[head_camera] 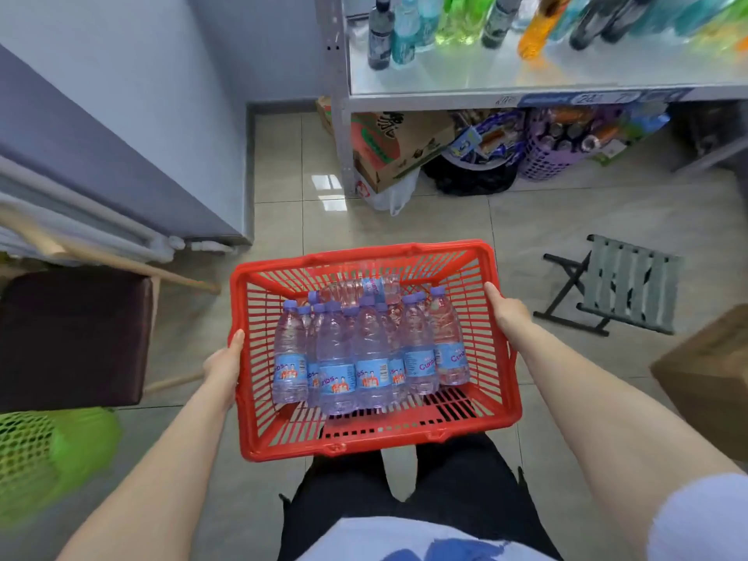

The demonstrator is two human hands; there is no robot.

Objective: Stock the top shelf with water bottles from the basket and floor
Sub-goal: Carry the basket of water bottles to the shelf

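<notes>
Carrying step: left hand and right hand each grip a side rim of the basket — water bottles stand inside it. Next, probably set it down — freeing a hand for the shelf beyond the basket.

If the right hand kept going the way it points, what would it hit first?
The red basket: the right hand grips its right rim and points inward, so it meets that wall, then probably the nearest water bottle. Depth is unclear.
</notes>
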